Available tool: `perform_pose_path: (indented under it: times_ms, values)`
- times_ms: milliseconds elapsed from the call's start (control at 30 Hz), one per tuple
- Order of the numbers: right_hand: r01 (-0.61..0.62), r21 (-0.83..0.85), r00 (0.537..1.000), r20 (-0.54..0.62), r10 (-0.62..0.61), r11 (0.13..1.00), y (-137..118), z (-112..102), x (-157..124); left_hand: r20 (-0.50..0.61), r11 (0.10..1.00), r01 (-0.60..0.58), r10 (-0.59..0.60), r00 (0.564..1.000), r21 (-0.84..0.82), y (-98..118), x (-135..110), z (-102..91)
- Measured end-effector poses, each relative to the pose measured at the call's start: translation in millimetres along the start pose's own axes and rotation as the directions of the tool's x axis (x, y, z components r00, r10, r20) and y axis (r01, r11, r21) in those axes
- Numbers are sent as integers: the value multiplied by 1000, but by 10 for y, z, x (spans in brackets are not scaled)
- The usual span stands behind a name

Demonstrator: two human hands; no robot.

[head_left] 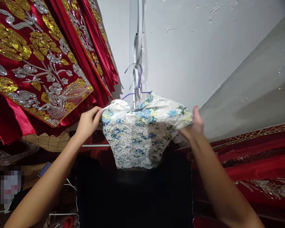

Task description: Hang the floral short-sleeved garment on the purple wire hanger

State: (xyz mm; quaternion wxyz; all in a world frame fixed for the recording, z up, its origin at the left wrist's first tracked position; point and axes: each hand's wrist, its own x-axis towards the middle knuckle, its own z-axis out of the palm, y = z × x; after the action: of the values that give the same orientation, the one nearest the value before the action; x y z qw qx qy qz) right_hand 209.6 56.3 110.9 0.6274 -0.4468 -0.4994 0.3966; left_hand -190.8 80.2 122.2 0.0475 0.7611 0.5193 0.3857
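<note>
The flowered shirt (137, 139) is hung at the centre of the view on a purple hanger (139, 85), whose hook is caught on a metal pole (134, 28) at 12 o'clock. At the shirt's 10 o'clock corner, the sleeve edge is pinched between the thumb and closed fingers of the left hand (88, 124). At 2 o'clock, the other sleeve end is touched by the right hand (196, 123); its thumb is raised, its fingers are partly hidden by the sleeve, and because of blur it cannot be told how firmly they are closed.

From the shirt, the left side is crowded at 10 o'clock by red embroidered cloth (49, 68), its lower folds seen near the left hand. More red cloth (258, 167) is seen at 4 o'clock, and a phone (44, 169) at 8. The lower hem is bordered at 6 o'clock by black cloth (135, 199). The widest stretch of pale wall (185, 57) is seen toward 1 o'clock, bounded by a slanting grey surface (258, 79).
</note>
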Motion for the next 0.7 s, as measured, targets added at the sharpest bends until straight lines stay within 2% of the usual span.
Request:
perform_pose_path:
  times_ms: [67, 133, 233, 300, 333, 400, 467, 500, 533, 567, 600, 633, 667, 700]
  values:
    - [-124, 3, 991, 48, 124, 992, -108, -39, -2, -71, 1000, 5, -5, 997, 4, -28, 9, 4]
    - [-155, -11, 987, 41, 155, 988, -284, -56, 7, -169, 1000, -9, 9, 985, 2, 29, 77, 16]
    - [-30, 28, 993, -111, 33, 999, -538, -63, -13, -341, 993, -118, 105, 934, -16, 246, 187, -6]
    - [3, 71, 972, -233, 13, 997, -605, -74, -108, -435, 978, -202, 159, 887, -55, 448, 195, -42]
    - [13, 84, 959, -285, 12, 996, -598, -75, -192, -452, 968, -228, 157, 878, -108, 559, 174, -56]
    - [46, 60, 935, -353, -21, 997, -522, -41, -438, -381, 919, -219, 84, 921, -327, 782, 104, -60]
    - [76, -38, 944, -320, -84, 996, -415, 69, -751, -155, 779, -87, -13, 988, -622, 982, 33, -33]
    - [64, -128, 970, -225, -92, 990, -372, 153, -906, -2, 674, 34, -53, 999, -738, 1062, 8, -17]
    - [67, -166, 986, -140, -91, 984, -342, 249, -1045, 147, 558, 169, -84, 986, -812, 1125, -9, -5]
    - [98, -209, 995, 34, -93, 973, -327, 350, -1156, 280, 443, 299, -110, 954, -845, 1168, -19, -2]
    - [165, -231, 953, 288, -95, 959, -324, 447, -1230, 388, 338, 411, -134, 912, -847, 1192, -27, -14]
    - [231, -218, 857, 508, -92, 948, -328, 532, -1262, 474, 250, 500, -159, 866, -830, 1197, -37, -42]
    - [293, -188, 726, 681, -91, 938, -332, 599, -1253, 534, 186, 561, -178, 826, -807, 1186, -53, -87]
    - [339, -156, 616, 782, -94, 928, -328, 646, -1206, 582, 156, 608, -184, 792, -779, 1162, -79, -149]
